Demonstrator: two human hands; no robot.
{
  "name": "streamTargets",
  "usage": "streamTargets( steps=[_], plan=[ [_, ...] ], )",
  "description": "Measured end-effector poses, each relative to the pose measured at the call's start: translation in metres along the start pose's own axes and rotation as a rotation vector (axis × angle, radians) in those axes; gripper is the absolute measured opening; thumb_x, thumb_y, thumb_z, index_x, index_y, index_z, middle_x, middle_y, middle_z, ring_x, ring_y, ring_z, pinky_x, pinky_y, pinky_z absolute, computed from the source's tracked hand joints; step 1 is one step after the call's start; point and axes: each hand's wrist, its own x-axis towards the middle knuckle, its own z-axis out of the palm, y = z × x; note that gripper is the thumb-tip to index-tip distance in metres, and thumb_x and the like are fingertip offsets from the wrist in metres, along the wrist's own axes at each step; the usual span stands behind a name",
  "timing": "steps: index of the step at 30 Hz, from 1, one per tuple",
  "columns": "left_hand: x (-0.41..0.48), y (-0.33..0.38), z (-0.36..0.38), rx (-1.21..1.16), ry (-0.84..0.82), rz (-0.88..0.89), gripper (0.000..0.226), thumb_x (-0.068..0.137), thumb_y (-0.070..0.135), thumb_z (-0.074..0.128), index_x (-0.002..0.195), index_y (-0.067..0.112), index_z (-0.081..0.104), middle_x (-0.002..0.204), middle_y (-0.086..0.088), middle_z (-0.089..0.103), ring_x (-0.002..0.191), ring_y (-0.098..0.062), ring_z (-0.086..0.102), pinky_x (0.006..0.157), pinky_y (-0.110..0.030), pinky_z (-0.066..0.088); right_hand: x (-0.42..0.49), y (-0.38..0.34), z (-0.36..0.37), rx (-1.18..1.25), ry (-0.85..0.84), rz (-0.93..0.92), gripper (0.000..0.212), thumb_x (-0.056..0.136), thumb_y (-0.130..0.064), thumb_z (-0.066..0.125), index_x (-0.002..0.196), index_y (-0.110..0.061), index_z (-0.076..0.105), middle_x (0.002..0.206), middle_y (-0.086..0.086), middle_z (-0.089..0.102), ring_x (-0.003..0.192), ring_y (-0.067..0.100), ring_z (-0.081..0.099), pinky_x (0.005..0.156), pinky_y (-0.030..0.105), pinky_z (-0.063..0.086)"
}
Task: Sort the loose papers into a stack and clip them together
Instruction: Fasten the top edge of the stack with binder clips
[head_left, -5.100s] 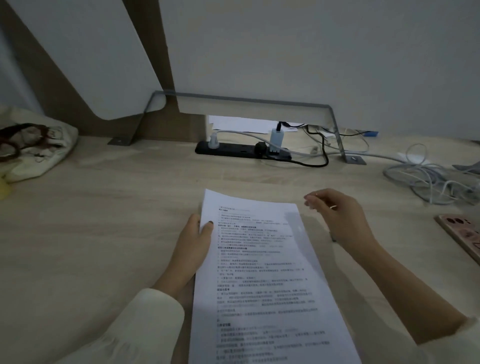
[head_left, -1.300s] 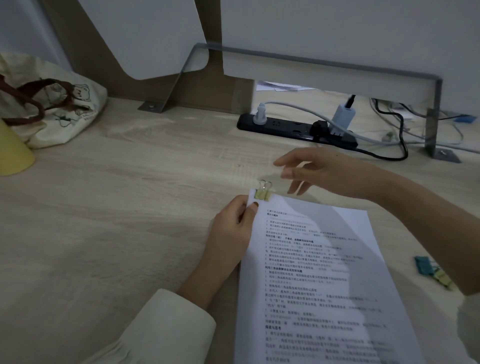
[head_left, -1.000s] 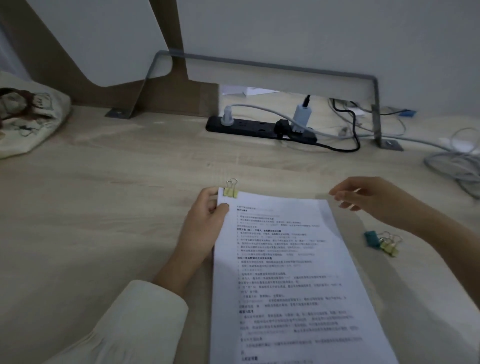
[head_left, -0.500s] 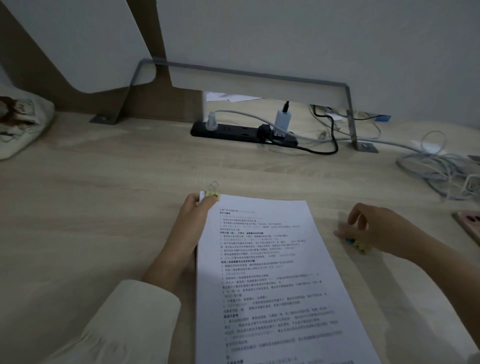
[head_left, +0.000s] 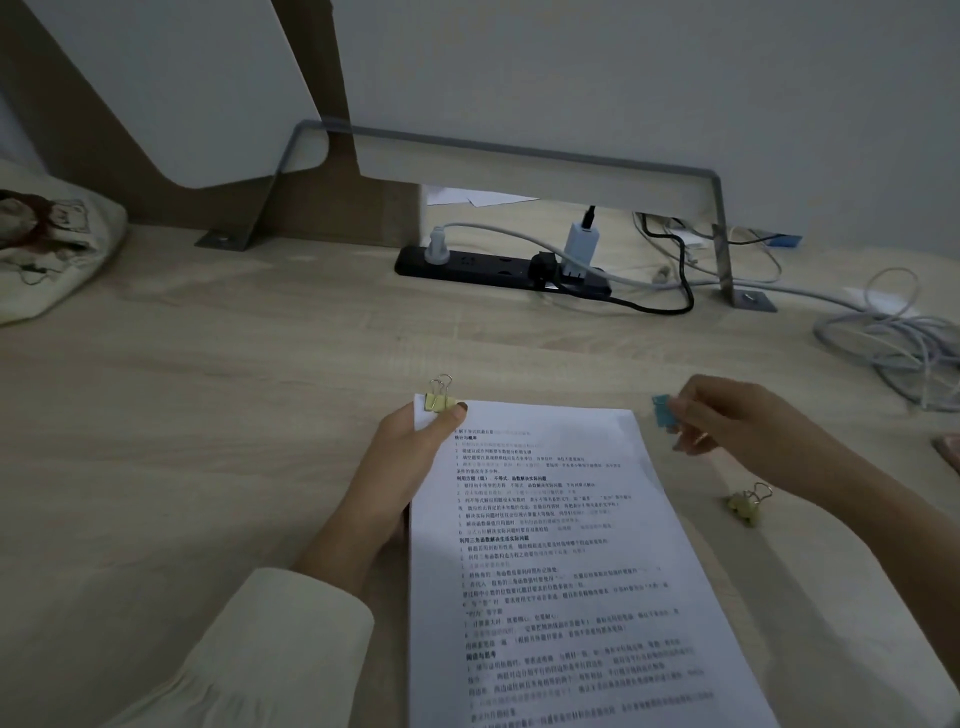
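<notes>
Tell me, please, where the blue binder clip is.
Head view: the blue binder clip is pinched in the right hand, beside the far-right corner of the paper stack.

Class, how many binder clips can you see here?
3: yellow clip on the top-left corner of the paper stack; teal clip in the right hand; pale clip loose on the desk. Others may be hidden.

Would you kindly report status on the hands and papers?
Left hand holds paper stack, yellow clip on its far-left corner. Right hand pinches blue clip. Spare clip lies clear of the stack.
</notes>
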Motion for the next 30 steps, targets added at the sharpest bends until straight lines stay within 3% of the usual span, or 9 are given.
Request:
streamTargets(
  steps=[3, 5, 9, 15, 20, 23, 30],
  plan=[
    [-0.001, 0.000, 0.002, 0.009, 0.013, 0.026, 0.017, 0.086, 0.022, 0.062, 0.094, 0.006, 0.066, 0.093, -0.012, 0.074, 0.088, -0.031, 0.070, 0.084, -0.045, 0.053, 0.005, -0.024, 0.005, 0.034, -0.051, -0.091, 0.018, 0.090, -0.023, 0.056, 0.078, -0.011, 0.060, 0.073, 0.000, 0.070, 0.063, 0.008, 0.067, 0.064, 0.018, 0.053],
    [0.000, 0.000, 0.002, -0.003, 0.014, 0.030, 0.018, 0.084, 0.020, 0.065, 0.095, 0.005, 0.066, 0.094, -0.012, 0.074, 0.089, -0.031, 0.070, 0.082, -0.043, 0.054, 0.011, -0.035, 0.010, 0.100, -0.088, -0.123, 0.012, 0.085, -0.024, 0.064, 0.085, -0.014, 0.057, 0.071, -0.002, 0.071, 0.060, 0.006, 0.067, 0.063, 0.017, 0.054],
    [0.001, -0.001, 0.002, -0.001, 0.006, 0.041, 0.017, 0.083, 0.022, 0.066, 0.093, 0.008, 0.066, 0.094, -0.011, 0.074, 0.088, -0.029, 0.070, 0.085, -0.046, 0.053, 0.026, -0.047, 0.020, 0.157, -0.140, -0.095, 0.028, 0.077, -0.021, 0.073, 0.101, -0.017, 0.059, 0.081, 0.001, 0.073, 0.072, 0.014, 0.068, 0.074, 0.024, 0.054],
    [0.001, -0.002, 0.004, -0.005, -0.007, 0.063, 0.007, 0.085, 0.022, 0.063, 0.087, 0.015, 0.065, 0.089, -0.003, 0.074, 0.086, -0.022, 0.071, 0.088, -0.045, 0.053, 0.037, -0.061, 0.028, 0.076, -0.162, -0.152, 0.018, 0.077, -0.019, 0.074, 0.094, -0.022, 0.071, 0.087, -0.003, 0.067, 0.068, 0.002, 0.061, 0.059, 0.004, 0.045],
    [0.001, -0.001, 0.005, -0.025, -0.021, 0.093, 0.007, 0.086, 0.021, 0.062, 0.087, 0.013, 0.063, 0.097, -0.010, 0.073, 0.093, -0.030, 0.068, 0.091, -0.049, 0.050, 0.046, -0.064, 0.033, 0.013, -0.154, -0.153, 0.018, 0.076, -0.022, 0.075, 0.093, -0.022, 0.069, 0.091, -0.003, 0.066, 0.076, 0.004, 0.059, 0.061, 0.008, 0.043],
    [0.002, -0.001, 0.005, -0.019, -0.014, 0.112, 0.006, 0.085, 0.021, 0.063, 0.081, 0.018, 0.063, 0.091, -0.008, 0.072, 0.091, -0.029, 0.068, 0.089, -0.048, 0.050, 0.049, -0.065, 0.030, 0.063, -0.165, -0.139, 0.015, 0.073, -0.020, 0.077, 0.082, -0.020, 0.065, 0.094, 0.001, 0.071, 0.083, 0.014, 0.065, 0.066, 0.014, 0.046],
    [0.004, -0.002, 0.005, 0.015, -0.020, 0.152, 0.006, 0.084, 0.026, 0.065, 0.080, 0.021, 0.064, 0.091, -0.007, 0.074, 0.089, -0.027, 0.069, 0.090, -0.052, 0.050, 0.051, -0.076, 0.022, -0.154, -0.159, -0.234, 0.018, 0.070, -0.022, 0.080, 0.075, -0.017, 0.063, 0.079, -0.007, 0.068, 0.070, 0.007, 0.062, 0.061, 0.018, 0.048]
  ],
)
